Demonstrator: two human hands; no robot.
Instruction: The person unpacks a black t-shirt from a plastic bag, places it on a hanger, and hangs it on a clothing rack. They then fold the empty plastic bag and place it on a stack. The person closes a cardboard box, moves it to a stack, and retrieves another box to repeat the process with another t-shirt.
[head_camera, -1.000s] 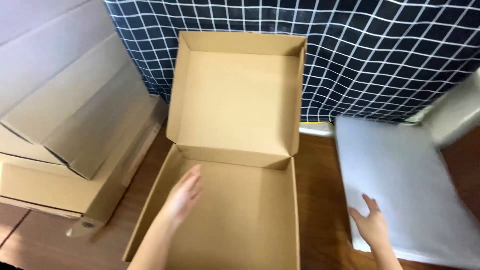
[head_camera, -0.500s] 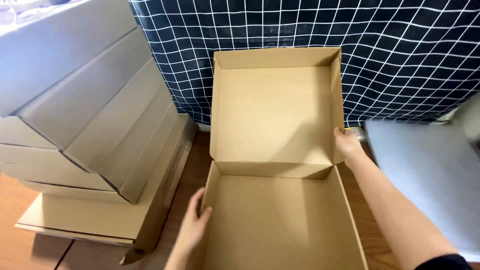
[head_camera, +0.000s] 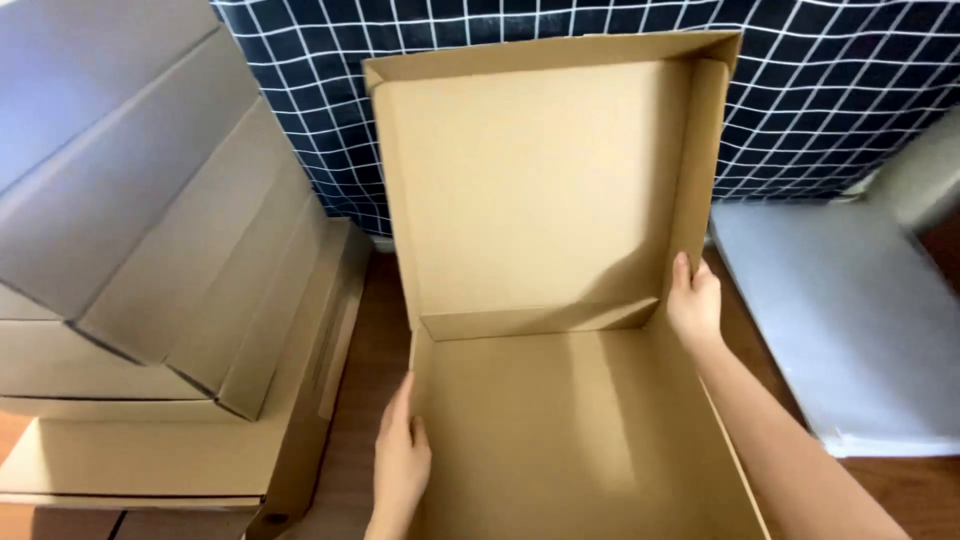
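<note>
Presently, in the head view, an open flat cardboard box (head_camera: 560, 300) lies on a wooden table (head_camera: 360, 350), its hinged lid standing upright against a dark blue checked cloth (head_camera: 820, 90) behind it. The tray part lies flat toward the person; the lid's side flaps are folded inward and its front flap stands along the hinge line.

The left hand (head_camera: 400, 460) rests flat, fingers extended and together, against the outer left wall of the tray near its back corner. It grips nothing; it presses or steadies the wall. The right hand (head_camera: 694, 305) holds the lower end of the lid's right side flap, thumb on the inside face and fingers apparently behind, just above the hinge.

To the left, a stack of closed cardboard boxes (head_camera: 150, 280) of like kind leans in a fanned pile, near the open box but not touching it. To the right lies a pale grey sheet (head_camera: 830, 320), well clear of both hands.

Assessment: the box appears erected, with walls and lid flaps formed. It is empty and not yet closed; the lid remains fully raised.
</note>
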